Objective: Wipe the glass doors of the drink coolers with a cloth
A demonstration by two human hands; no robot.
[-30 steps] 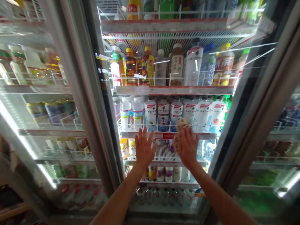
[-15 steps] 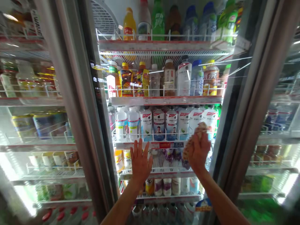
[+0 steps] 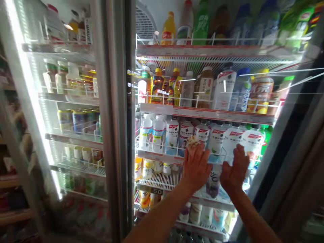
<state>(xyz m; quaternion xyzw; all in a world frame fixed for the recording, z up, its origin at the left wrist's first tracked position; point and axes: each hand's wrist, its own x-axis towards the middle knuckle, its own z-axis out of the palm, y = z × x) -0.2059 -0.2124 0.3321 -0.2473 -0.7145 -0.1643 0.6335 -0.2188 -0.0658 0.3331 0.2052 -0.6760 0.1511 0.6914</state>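
Left hand (image 3: 196, 168): raised, fingers extended over cloth (image 3: 192, 141), not curled round it | Cloth: at fingertips, before bottles (image 3: 202, 131) | Right hand (image 3: 235, 170): raised alongside, fingers up, thumb apart, holding nothing | 2 forearms (image 3: 162, 212): reaching up, forward

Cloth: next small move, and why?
Probably slide the cloth a little to the left along the glass, under the left hand. That hand lies over it, with cloth showing past the fingertips; the right hand, with no cloth visible in it, is raised close by on the other side, so leftward looks freer.
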